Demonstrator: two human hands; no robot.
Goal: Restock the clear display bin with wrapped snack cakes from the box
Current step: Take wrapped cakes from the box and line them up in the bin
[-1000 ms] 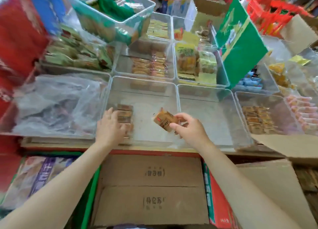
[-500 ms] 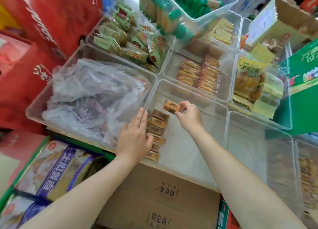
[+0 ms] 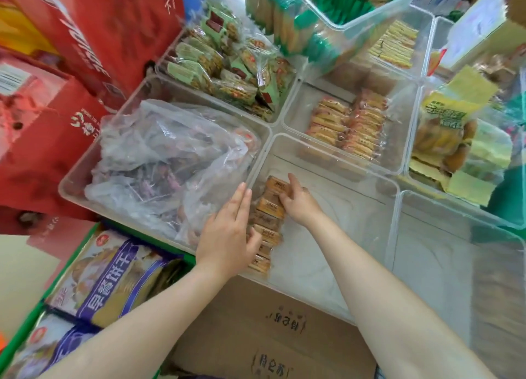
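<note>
Along the bin's left wall runs a row of cakes. The left hand lies flat with fingers together, steadying the row's near end. The right hand pinches the far cake. Judging by looks, they are light, soft and slick-wrapped; best pinched by the long sides. Cake labels are unreadable; the box below carries print too blurred to read.

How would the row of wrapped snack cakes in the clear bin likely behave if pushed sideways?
The row of snack cakes likely slides easily: glossy wrappers on smooth plastic. Standing on edge, they may topple where neither the left hand nor the right hand braces them.
</note>
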